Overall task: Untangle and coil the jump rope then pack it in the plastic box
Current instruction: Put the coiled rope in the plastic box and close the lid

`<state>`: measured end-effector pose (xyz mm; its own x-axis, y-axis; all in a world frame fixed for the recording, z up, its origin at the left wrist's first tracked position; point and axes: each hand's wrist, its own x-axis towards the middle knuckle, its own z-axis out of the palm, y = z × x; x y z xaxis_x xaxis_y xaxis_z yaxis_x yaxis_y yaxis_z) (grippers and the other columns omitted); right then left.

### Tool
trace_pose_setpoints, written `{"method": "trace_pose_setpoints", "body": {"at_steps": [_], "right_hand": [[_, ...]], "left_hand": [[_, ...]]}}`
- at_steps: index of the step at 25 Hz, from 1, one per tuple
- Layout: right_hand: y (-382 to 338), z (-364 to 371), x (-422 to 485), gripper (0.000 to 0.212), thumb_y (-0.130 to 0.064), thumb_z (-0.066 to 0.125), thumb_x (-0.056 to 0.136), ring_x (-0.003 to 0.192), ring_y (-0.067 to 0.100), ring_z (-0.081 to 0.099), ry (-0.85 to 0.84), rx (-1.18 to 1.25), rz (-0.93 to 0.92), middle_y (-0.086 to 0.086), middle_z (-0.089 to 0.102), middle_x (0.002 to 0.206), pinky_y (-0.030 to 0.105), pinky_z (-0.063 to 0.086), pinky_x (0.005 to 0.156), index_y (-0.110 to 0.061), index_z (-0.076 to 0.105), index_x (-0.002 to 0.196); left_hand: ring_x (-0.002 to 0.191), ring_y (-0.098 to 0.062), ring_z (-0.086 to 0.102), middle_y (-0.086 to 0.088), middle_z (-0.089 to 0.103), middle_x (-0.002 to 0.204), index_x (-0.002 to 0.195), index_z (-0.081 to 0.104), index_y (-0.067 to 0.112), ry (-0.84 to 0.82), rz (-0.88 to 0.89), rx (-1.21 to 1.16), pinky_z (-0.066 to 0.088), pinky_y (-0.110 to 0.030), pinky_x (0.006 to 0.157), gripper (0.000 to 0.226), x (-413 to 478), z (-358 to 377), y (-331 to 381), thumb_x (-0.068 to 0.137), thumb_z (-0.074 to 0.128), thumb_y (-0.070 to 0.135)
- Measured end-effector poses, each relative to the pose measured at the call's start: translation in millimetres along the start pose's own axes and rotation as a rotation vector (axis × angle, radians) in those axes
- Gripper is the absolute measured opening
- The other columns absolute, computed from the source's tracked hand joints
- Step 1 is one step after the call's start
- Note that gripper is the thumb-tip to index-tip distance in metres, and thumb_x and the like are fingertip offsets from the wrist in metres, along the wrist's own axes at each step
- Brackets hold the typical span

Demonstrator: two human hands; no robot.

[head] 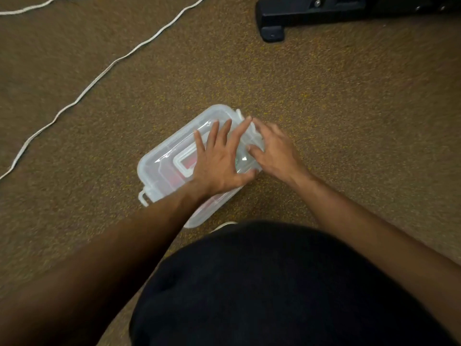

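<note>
A clear plastic box (159,166) lies on the brown carpet with its lid on. Something red shows faintly through the lid near the moulded handle (183,166). My left hand (219,161) rests flat on the lid with its fingers spread. My right hand (272,148) sits at the box's right end, fingers on the side latch (252,136). Another latch (144,197) sticks out at the box's near left end. A white rope (99,78) runs across the carpet at the left, away from both hands.
A black machine base (309,13) stands on the carpet at the top right. A second stretch of white rope (30,7) crosses the top left corner. My dark-clothed lap fills the bottom of the view, with a shoe tip (224,224) beside the box.
</note>
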<state>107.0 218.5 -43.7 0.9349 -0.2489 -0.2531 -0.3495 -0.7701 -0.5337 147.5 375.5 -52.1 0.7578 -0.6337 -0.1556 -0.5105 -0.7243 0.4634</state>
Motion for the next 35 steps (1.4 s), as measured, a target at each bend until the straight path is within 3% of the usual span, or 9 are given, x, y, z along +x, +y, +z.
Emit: {"method": "trace_pose_setpoints", "body": {"at_steps": [2,4,7,9,11,15,19,28,35], "right_hand": [[-16.1,-6.4,-14.8,0.064,-0.038,0.057,0.096,0.137,0.034,0.04,-0.019,-0.141,-0.125,0.007,0.04,0.154,0.049,0.039,0.109,-0.023,0.034,0.154],[-38.6,-8.1,-32.5,0.066,-0.044,0.057,0.095,0.142,0.034,0.032,-0.1,-0.255,-0.22,0.007,0.032,0.16,0.05,0.034,0.112,-0.029,0.032,0.154],[-73.2,12.4,-54.5,0.08,-0.059,0.06,0.088,0.151,0.035,0.017,-0.284,-0.369,-0.279,0.01,0.014,0.167,0.054,0.023,0.118,-0.042,0.022,0.155],[-88.6,34.1,-61.6,0.09,-0.07,0.061,0.081,0.153,0.037,0.009,-0.356,-0.421,-0.243,0.009,0.005,0.169,0.059,0.017,0.12,-0.049,0.014,0.155],[-95.3,48.9,-61.7,0.096,-0.075,0.061,0.077,0.154,0.038,0.005,-0.373,-0.465,-0.204,0.008,0.0,0.169,0.066,0.013,0.118,-0.052,0.008,0.154],[-99.8,59.6,-63.5,0.097,-0.074,0.061,0.078,0.154,0.039,0.002,-0.36,-0.495,-0.17,0.009,-0.006,0.169,0.07,0.008,0.117,-0.051,0.007,0.155],[-101.0,59.6,-65.2,0.097,-0.072,0.06,0.079,0.155,0.039,-0.001,-0.369,-0.497,-0.173,0.01,-0.009,0.169,0.071,0.006,0.116,-0.05,0.004,0.155],[-102.6,60.6,-64.1,0.098,-0.072,0.06,0.078,0.154,0.04,0.001,-0.361,-0.496,-0.174,0.01,-0.007,0.169,0.072,0.008,0.116,-0.049,0.005,0.155],[-103.9,57.4,-66.0,0.097,-0.072,0.061,0.078,0.154,0.04,0.004,-0.356,-0.498,-0.191,0.011,-0.003,0.169,0.072,0.009,0.116,-0.048,0.006,0.155]], "left_hand": [[0.141,-0.029,0.036,-0.014,0.044,0.15,0.147,0.039,0.028,0.119,-0.045,-0.337,0.026,-0.062,0.113,0.072,-5.6,-28.1,-7.4,0.08,0.055,0.051],[0.125,-0.023,0.051,-0.004,0.056,0.134,0.131,0.054,0.028,0.307,-0.208,-0.437,0.044,-0.052,0.102,0.053,-18.3,-51.3,-22.6,0.08,0.056,0.044],[0.129,-0.03,0.046,-0.006,0.049,0.142,0.138,0.041,0.033,0.397,-0.709,-0.464,0.043,-0.055,0.101,0.077,-48.3,-66.7,-53.2,0.07,0.069,0.053],[0.135,-0.038,0.04,-0.012,0.038,0.151,0.149,0.024,0.031,0.272,-1.016,-0.635,0.042,-0.06,0.103,0.104,-70.6,-68.5,-68.1,0.064,0.083,0.044],[0.133,-0.04,0.043,-0.012,0.04,0.151,0.153,0.016,0.027,0.141,-1.157,-0.824,0.042,-0.062,0.102,0.112,-87.1,-70.1,-75.7,0.066,0.087,0.032],[0.116,-0.035,0.058,-0.014,0.062,0.124,0.141,0.044,0.012,-0.152,-1.145,-1.013,0.04,-0.066,0.102,0.079,-114.7,-68.0,-74.6,0.076,0.081,0.038],[0.099,-0.03,0.071,-0.011,0.073,0.108,0.119,0.062,0.01,-0.105,-1.074,-1.075,0.055,-0.054,0.091,0.058,-119.3,-61.0,-80.3,0.073,0.084,0.037],[0.089,-0.028,0.073,-0.012,0.072,0.106,0.116,0.062,0.007,-0.132,-1.035,-0.978,0.059,-0.044,0.08,0.056,-114.0,-61.7,-86.5,0.076,0.082,0.04],[0.074,-0.022,0.073,-0.009,0.074,0.094,0.113,0.061,0.007,-0.095,-1.054,-0.986,0.054,-0.033,0.056,0.048,-112.7,-61.2,-82.6,0.079,0.08,0.035]]}}
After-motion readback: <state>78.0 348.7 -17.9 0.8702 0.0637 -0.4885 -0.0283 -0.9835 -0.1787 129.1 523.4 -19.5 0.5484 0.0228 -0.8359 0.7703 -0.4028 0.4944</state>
